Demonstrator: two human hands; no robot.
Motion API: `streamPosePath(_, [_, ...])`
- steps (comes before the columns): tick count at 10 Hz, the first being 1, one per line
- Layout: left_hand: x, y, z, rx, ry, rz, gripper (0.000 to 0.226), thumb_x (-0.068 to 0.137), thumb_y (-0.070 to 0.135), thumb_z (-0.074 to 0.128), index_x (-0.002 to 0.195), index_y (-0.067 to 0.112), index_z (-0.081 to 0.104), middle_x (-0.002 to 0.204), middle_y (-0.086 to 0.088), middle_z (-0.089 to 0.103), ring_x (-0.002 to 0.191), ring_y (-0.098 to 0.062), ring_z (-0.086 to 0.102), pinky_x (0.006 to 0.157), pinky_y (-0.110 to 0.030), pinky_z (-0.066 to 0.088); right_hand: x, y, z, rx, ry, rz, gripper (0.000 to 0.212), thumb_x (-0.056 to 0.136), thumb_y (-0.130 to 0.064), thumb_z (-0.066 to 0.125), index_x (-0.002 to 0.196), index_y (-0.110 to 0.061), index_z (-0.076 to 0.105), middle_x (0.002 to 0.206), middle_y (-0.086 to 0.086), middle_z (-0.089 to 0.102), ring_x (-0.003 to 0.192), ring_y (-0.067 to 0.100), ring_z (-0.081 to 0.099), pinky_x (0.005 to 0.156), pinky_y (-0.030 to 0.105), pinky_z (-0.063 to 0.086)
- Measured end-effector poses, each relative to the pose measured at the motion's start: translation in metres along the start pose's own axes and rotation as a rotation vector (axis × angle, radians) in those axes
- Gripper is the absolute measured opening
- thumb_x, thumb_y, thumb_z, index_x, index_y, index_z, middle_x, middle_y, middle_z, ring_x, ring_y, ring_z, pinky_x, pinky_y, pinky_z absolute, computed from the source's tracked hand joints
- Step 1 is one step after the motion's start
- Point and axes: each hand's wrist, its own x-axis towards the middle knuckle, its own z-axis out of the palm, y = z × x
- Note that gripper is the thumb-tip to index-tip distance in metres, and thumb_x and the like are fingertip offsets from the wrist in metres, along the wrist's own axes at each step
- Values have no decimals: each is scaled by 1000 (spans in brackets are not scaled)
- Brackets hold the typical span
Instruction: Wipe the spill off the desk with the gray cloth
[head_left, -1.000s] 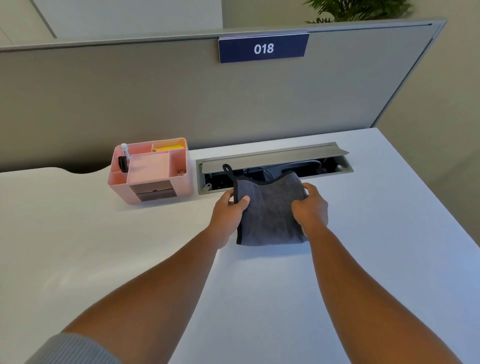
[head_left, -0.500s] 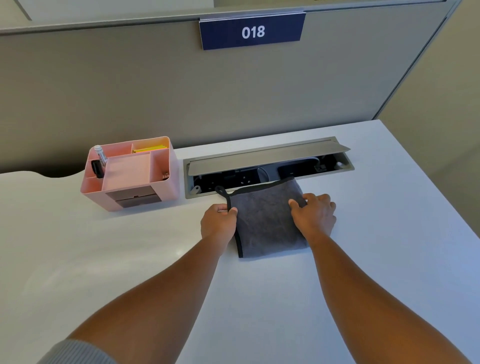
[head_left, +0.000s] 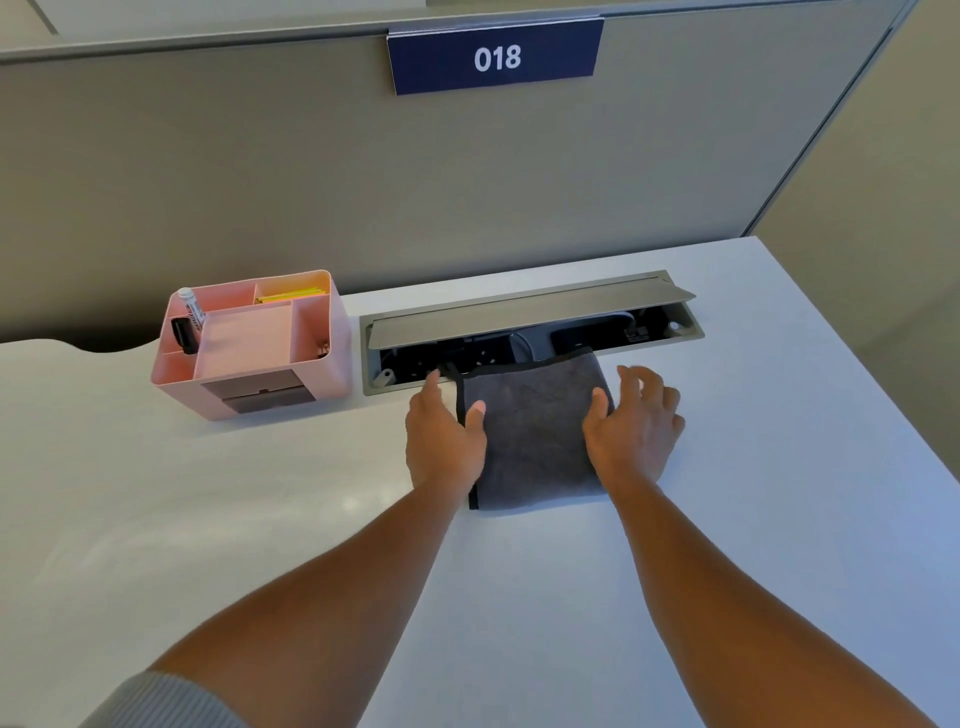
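The gray cloth (head_left: 535, 431), folded into a rectangle with a dark edge and a loop at its far left corner, lies flat on the white desk (head_left: 519, 597). Its far edge reaches the open cable tray. My left hand (head_left: 444, 441) rests at the cloth's left edge, fingers apart, with only the thumb on the fabric. At the cloth's right edge is my right hand (head_left: 636, 431), fingers spread and slightly blurred, its thumb touching the cloth. Neither hand grips it. I cannot make out any spill on the desk.
A pink desk organizer (head_left: 249, 343) with a marker and yellow notes stands left of the open cable tray (head_left: 530, 332). A gray partition (head_left: 467, 182) with a blue "018" sign (head_left: 496, 57) closes off the back. The desk's right edge runs diagonally at the far right.
The cloth, held up by both hands a second ago, now lies flat on the desk. Both hands have let go and opened beside it.
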Motion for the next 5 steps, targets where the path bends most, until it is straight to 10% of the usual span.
streamPosePath(1, [-18,-10,7,280,-12,348,62,100,47,44,154,25,25,159,0,31,145,-22,29,117,-41,30,-19,-5,5,-59,-5,-309,47,97,-31,57,140,-12,54,151,11,46,138,33,40,104,51,39])
streamPosePath(5, [-47,-22,-20,579,-223,415,55,104,43,26,156,26,19,166,-1,6,153,-23,-3,123,-46,7,-67,-45,2,-191,-413,-373,54,107,-38,20,156,-15,24,168,7,6,154,24,-5,124,44,0])
